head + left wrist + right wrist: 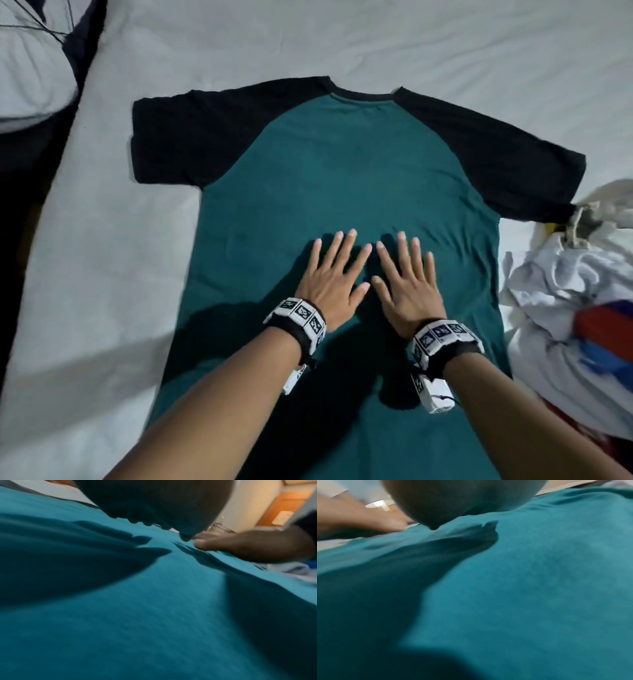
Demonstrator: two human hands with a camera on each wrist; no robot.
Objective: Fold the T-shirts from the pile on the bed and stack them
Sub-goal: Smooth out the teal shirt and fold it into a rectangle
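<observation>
Item: teal T-shirt (342, 192) with black raglan sleeves, one at the left (191, 140), one at the right (496, 154)
Position: spread flat on the white bed sheet (102, 240), collar (363, 93) at the far end, hem toward the person and out of view
Condition: body mostly smooth, faint ripples to the right of the hands; both sleeves lie out to the sides, unfolded
Left hand (330, 277): flat on the middle of the shirt, fingers straight and spread, palm down, gripping nothing
Right hand (407, 284): flat just beside the left, fingers likewise spread, pressing the cloth, nothing held
Wrist views: both blurred; each shows teal fabric close below and the other hand resting on it
Remaining stock: pile of unfolded garments (575, 308), white with red and blue, at the right, near the shirt's side edge
Other: pillow (30, 61) at far left corner
Step, as judged: smoothing before the first fold; no finished stack in view
Handling, as judged: light, limp knit; it will sag and crease if lifted by one point, and may drag on the sheet
Where to take hold, as judged: pinch one shoulder seam and the same side's hem together, and carry that side and its sleeve inward
</observation>
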